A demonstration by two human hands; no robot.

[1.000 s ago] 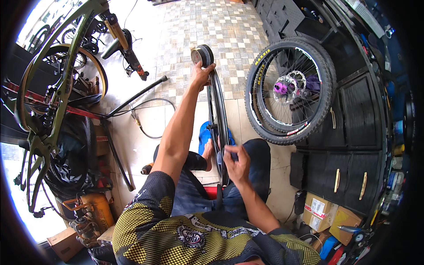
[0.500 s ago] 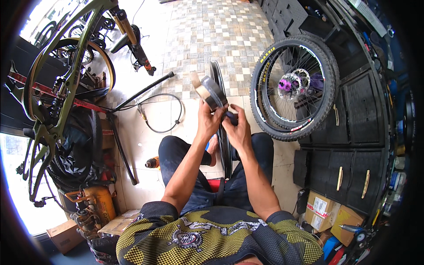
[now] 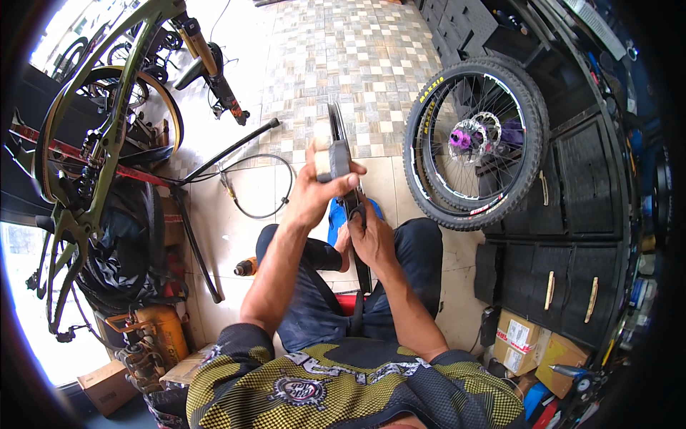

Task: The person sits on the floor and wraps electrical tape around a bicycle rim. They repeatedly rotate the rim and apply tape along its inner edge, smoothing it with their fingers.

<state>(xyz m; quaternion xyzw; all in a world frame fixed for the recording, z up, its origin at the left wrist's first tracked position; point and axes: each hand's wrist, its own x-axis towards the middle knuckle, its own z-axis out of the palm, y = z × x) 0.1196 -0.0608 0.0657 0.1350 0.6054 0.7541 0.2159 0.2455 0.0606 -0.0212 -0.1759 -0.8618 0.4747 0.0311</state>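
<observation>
A bicycle wheel rim (image 3: 338, 123) stands edge-on between my knees, its narrow dark edge running away from me. My left hand (image 3: 312, 194) is closed round a roll of grey tape (image 3: 340, 159) with a pale inner core, slightly blurred, held over the rim. Lower down, my right hand (image 3: 373, 239) is wrapped on the rim with its thumb on top. A small dark patch shows by that thumb; I cannot make out what it is. The hands hide part of the rim.
Two wheels with tyres (image 3: 476, 139) lean against black cabinets (image 3: 564, 171) on the right. A green bicycle frame (image 3: 121, 121) hangs at left above a stand leg (image 3: 232, 149). A looped cable (image 3: 266, 214) and a power drill (image 3: 246, 267) lie on the floor. Cardboard boxes (image 3: 520, 339) sit lower right.
My right hand has moved down the rim toward me. The left hand with the tape roll has shifted left and turned the roll. The rim's far end has tipped slightly left.
</observation>
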